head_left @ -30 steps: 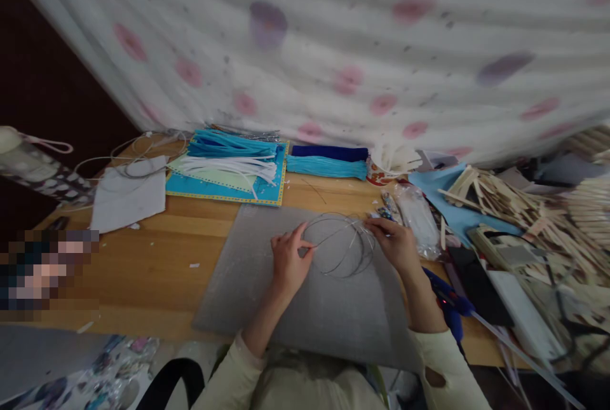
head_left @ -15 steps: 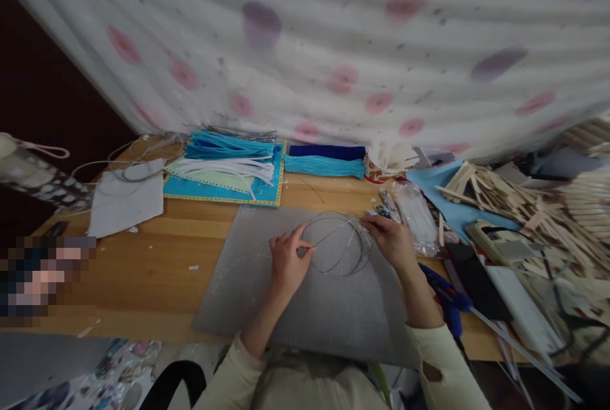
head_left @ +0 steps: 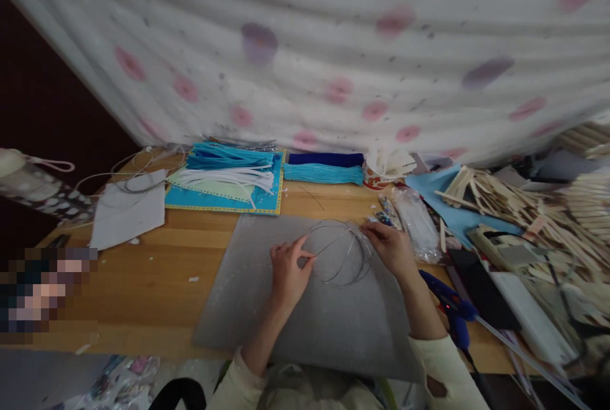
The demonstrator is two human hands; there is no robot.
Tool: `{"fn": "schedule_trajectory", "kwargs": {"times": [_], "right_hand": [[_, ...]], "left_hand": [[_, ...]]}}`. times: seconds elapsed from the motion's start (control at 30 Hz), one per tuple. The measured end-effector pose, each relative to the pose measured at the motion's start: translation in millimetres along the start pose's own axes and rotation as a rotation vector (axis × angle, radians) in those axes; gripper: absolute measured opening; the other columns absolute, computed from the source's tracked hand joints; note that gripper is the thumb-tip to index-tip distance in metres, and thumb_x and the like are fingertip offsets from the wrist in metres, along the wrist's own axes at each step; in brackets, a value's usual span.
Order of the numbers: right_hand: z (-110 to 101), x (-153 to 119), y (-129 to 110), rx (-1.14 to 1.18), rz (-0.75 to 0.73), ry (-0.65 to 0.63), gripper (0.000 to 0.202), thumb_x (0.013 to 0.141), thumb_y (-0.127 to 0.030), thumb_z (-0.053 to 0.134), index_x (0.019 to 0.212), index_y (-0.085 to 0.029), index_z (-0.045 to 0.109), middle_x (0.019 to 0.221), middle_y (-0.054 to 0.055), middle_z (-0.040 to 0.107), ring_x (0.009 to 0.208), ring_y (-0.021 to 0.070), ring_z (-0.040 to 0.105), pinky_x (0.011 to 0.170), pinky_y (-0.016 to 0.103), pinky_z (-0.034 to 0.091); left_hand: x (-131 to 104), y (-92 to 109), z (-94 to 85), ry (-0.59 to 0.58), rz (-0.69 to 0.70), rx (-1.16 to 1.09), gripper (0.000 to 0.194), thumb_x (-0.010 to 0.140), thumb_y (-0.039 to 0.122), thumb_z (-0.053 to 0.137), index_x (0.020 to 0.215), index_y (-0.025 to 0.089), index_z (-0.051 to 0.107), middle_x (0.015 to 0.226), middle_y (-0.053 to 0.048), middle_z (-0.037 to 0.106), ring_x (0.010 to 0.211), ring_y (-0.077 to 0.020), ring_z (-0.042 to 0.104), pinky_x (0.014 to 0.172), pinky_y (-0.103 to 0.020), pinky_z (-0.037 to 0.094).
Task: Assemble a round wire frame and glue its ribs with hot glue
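A loose coil of thin wire (head_left: 350,280) is held above a grey mat (head_left: 248,289) in front of me. My left hand (head_left: 291,267) pinches the wire at the coil's left side between thumb and forefinger, its other fingers partly bent. At the upper right of the coil, my right hand (head_left: 391,248) has its fingertips closed on the wire. Several strands cross near the right fingertips, and the exact grip there is too small to make out.
Blue and white pipe cleaners (head_left: 229,159) lie on a blue board (head_left: 214,205) at the back. On the right are a blue glue gun (head_left: 448,299), a plastic bag (head_left: 419,222) and wooden sticks (head_left: 505,206). A cup (head_left: 376,178) stands behind; white paper (head_left: 126,210) lies left.
The whole view has shifted slightly, so the table appears a little lower. Both hands keep their hold on the wire, with hardly any movement relative to the mat.
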State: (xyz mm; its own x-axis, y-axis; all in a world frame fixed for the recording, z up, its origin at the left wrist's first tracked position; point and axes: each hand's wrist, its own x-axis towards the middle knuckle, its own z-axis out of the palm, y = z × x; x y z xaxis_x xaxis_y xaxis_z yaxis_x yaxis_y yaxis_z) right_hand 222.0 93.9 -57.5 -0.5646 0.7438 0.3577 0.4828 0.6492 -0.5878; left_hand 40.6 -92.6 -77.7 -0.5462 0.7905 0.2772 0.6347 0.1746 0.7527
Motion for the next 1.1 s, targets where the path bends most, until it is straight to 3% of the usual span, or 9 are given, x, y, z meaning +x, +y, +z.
{"fn": "schedule_trajectory", "kwargs": {"times": [0.53,1.1], "right_hand": [[-4.2,-5.8,3.4,0.020,0.022,-0.004,0.026,0.087,-0.041,0.058,0.088,-0.023,0.076,0.086,0.006,0.078,0.075,0.0242,0.073,0.071,0.035,0.056],[-4.7,-6.3,7.0,0.055,0.025,-0.010,0.025,0.087,-0.041,0.058,0.087,-0.024,0.076,0.085,0.006,0.078,0.075,0.0244,0.073,0.073,0.037,0.057]], "left_hand": [[-3.9,-2.0,2.7,0.038,0.086,0.041,0.047,0.076,0.013,0.079,0.118,0.024,0.060,0.081,0.003,0.078,0.091,-0.0225,0.069,0.092,-0.043,0.037],[-0.5,-1.7,2.2,0.006,0.041,0.042,0.047,0.076,0.016,0.079,0.118,0.024,0.060,0.082,0.002,0.078,0.093,-0.0238,0.069,0.092,-0.044,0.038]]}}
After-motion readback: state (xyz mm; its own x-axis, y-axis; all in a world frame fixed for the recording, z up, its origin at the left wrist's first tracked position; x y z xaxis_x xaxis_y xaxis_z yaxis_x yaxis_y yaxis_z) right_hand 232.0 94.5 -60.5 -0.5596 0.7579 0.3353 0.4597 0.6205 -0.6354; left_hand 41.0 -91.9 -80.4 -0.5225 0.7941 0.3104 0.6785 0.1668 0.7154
